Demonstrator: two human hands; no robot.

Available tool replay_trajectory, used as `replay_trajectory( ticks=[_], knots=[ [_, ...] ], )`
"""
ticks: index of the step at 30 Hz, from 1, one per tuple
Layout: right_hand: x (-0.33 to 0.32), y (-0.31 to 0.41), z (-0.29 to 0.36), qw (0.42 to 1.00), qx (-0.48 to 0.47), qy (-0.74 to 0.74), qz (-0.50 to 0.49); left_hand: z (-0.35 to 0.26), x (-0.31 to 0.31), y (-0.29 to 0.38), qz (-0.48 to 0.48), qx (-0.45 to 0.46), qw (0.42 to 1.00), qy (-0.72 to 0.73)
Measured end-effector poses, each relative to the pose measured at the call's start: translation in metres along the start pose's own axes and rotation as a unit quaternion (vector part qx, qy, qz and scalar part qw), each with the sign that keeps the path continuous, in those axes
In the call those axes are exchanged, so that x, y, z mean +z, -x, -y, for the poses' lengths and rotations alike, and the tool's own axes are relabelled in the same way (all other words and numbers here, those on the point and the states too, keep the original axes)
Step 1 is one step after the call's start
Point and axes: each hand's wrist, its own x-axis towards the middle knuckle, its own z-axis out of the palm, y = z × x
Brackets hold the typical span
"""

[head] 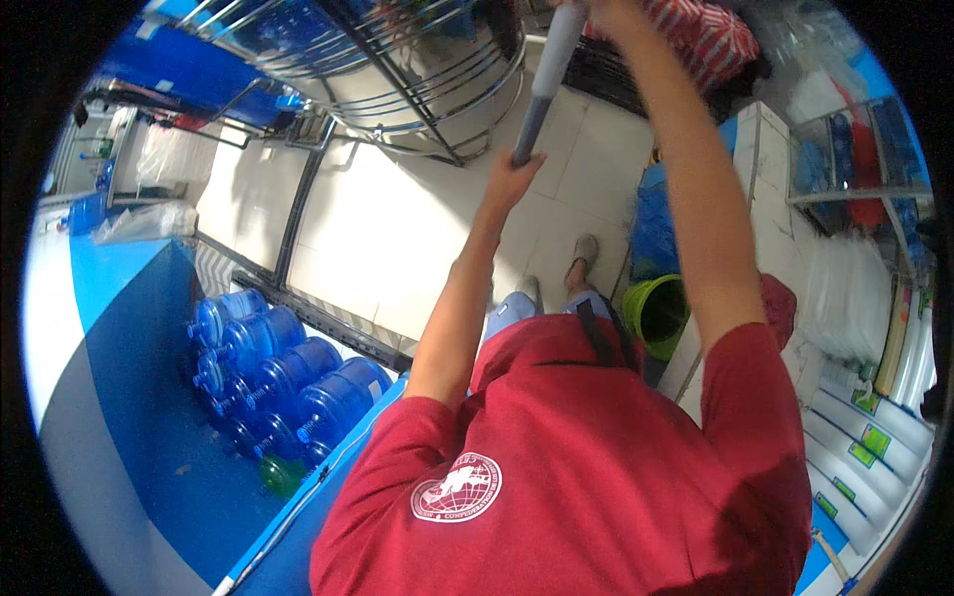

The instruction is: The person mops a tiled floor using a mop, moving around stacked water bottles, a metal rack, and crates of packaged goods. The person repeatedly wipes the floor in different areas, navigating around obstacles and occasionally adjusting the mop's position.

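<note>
A pole (549, 82), pale in its upper part and darker grey lower down, slants up past the top edge of the view. My left hand (514, 179) is wrapped around its lower end, and that arm reaches forward. Higher up, my right hand (607, 13) is at the pole's pale part, partly cut off by the top edge. The pole's far end is out of view. Beneath my hands lies a pale tiled floor (566, 164), where my shoes (586, 249) stand.
A chrome wire rack (425, 112) stands ahead on the left. Several blue water jugs (287, 365) lie stacked beyond a black floor rail (320, 320). To my right are a lime-green bucket (656, 313), a blue plastic bag (656, 223) and a white tiled ledge (768, 156).
</note>
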Motion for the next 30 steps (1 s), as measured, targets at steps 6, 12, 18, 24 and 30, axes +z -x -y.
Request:
replay_trajectory(
  ticks=[6,12,18,24,30],
  knots=[
    [0.096,0.080,-0.083,0.982,0.117,-0.043,0.145,0.118,-0.045,0.103,-0.094,-0.221,0.954,-0.180],
    [0.080,0.062,-0.045,0.967,0.166,-0.158,0.111,0.087,-0.041,0.080,-0.055,-0.240,0.955,-0.166],
    [-0.011,-0.006,0.033,0.975,0.107,-0.188,0.042,-0.017,0.012,-0.023,-0.089,-0.070,0.985,-0.127],
    [-0.082,-0.060,0.062,0.994,-0.094,-0.024,-0.049,-0.053,0.093,-0.175,-0.013,-0.009,0.983,-0.181],
    [-0.093,-0.087,-0.039,0.953,-0.155,0.141,-0.219,-0.056,0.125,-0.260,-0.040,0.056,0.978,-0.197]
  ],
)
